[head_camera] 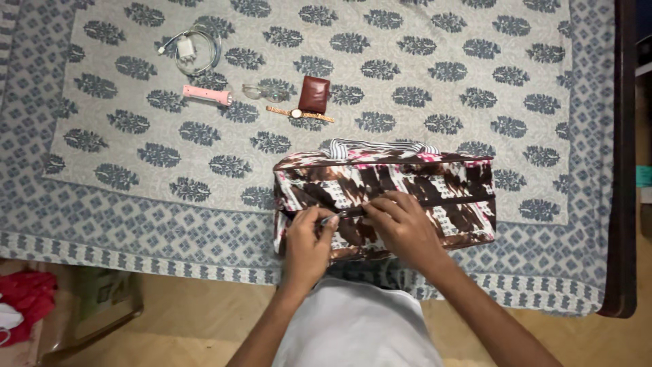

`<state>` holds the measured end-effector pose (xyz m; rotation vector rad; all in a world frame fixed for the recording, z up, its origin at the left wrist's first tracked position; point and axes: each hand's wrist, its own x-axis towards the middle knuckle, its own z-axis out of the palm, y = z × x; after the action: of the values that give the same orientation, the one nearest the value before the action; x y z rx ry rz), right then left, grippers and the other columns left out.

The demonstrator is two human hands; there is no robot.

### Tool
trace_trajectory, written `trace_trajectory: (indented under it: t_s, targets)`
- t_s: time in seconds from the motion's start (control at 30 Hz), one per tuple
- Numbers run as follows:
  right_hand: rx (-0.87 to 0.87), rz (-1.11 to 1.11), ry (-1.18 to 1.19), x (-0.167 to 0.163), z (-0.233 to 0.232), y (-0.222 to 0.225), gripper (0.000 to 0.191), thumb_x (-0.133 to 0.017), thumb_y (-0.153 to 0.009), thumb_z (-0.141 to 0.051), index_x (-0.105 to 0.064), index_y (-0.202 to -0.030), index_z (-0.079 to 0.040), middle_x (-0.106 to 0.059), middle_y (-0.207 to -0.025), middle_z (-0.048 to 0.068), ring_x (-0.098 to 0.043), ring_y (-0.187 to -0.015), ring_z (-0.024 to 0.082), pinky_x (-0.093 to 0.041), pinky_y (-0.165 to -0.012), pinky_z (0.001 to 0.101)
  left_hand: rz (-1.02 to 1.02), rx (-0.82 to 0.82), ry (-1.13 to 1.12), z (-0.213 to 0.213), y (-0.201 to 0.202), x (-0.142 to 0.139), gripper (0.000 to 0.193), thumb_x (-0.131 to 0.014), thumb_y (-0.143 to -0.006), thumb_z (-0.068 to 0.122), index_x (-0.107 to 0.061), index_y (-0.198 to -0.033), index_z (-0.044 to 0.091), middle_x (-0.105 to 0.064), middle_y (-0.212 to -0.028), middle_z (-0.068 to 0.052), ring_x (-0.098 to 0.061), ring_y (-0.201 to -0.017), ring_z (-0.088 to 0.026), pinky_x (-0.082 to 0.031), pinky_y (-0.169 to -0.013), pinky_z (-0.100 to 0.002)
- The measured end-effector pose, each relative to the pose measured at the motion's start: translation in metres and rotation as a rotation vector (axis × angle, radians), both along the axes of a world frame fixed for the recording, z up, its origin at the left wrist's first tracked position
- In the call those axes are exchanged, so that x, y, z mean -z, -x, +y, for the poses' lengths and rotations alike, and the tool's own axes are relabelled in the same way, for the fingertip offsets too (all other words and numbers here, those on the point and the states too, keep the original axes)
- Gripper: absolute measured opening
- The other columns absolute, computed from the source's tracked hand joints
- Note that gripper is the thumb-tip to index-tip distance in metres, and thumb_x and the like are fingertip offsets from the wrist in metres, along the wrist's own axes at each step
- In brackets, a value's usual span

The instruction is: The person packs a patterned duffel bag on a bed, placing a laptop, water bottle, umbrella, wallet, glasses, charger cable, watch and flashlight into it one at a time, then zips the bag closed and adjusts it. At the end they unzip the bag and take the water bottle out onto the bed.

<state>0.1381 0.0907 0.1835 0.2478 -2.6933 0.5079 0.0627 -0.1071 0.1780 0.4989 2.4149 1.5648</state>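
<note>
A patterned travel bag [407, 187] in brown, white and pink lay on its side near the front edge of a bed covered by a block-printed bedsheet [435, 81]; striped handles [377, 145] showed along its far edge. Both hands worked at the side zip of the bag; the left hand [307, 245] was closed in a pinch on the small metal zip pull [333, 219], thumb and fingers pressed together around it; the right hand [402, 223] lay curled on the fabric just beside it, fingertips bent down and pressing on the zip line, gripping nothing that could be lifted clear. The zip track [448, 202] ran on to the right as a dark line across the side panel.

Well apart from the bag, farther up the sheet, lay a row of small things: a white charger with its coiled cable [192, 51]; a pink torch [207, 96]; a pair of clear glasses [261, 92]; a wristwatch [299, 114] with a tan strap; a brown leather wallet [314, 94] just above the watch. At the lower left, on the floor, stood a clear box [88, 306] with red cloth [27, 299] beside it.
</note>
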Motion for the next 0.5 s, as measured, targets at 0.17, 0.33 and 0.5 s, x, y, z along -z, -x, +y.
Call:
trace_trajectory:
  t_s: [0.17,0.33,0.5]
  targets:
    - [-0.098,0.007,-0.089,-0.005,0.005,0.009,0.027,-0.077,-0.082,-0.007,-0.072,-0.108,0.0,-0.071,-0.108,0.012,-0.065,-0.107,0.029,-0.052,-0.091,0.0459,-0.011,0.038,-0.057,0.001,0.003,0.003,0.013,-0.069,-0.092,0.013,-0.066,-0.093,0.001,-0.068,-0.086,-0.015,-0.065,-0.084,-0.034,-0.049,-0.072,-0.044]
    - [-0.231,0.048,-0.064,-0.002,-0.008,0.012,0.034,-0.076,-0.083,-0.005,-0.07,-0.114,0.006,-0.069,-0.111,0.017,-0.065,-0.101,0.03,-0.054,-0.086,0.0434,-0.001,0.069,-0.087,-0.002,0.006,0.002,0.013,-0.069,-0.092,0.013,-0.065,-0.092,0.001,-0.068,-0.087,-0.016,-0.065,-0.085,-0.035,-0.049,-0.073,-0.045]
    - [-0.171,-0.059,-0.018,0.001,-0.014,0.022,0.033,-0.071,-0.077,0.0,-0.07,-0.11,0.002,-0.068,-0.112,0.018,-0.067,-0.102,0.035,-0.055,-0.092,0.0441,0.029,0.08,-0.123,-0.004,0.005,-0.004,0.012,-0.068,-0.092,0.012,-0.064,-0.09,0.001,-0.068,-0.089,-0.015,-0.065,-0.087,-0.036,-0.049,-0.076,-0.045]
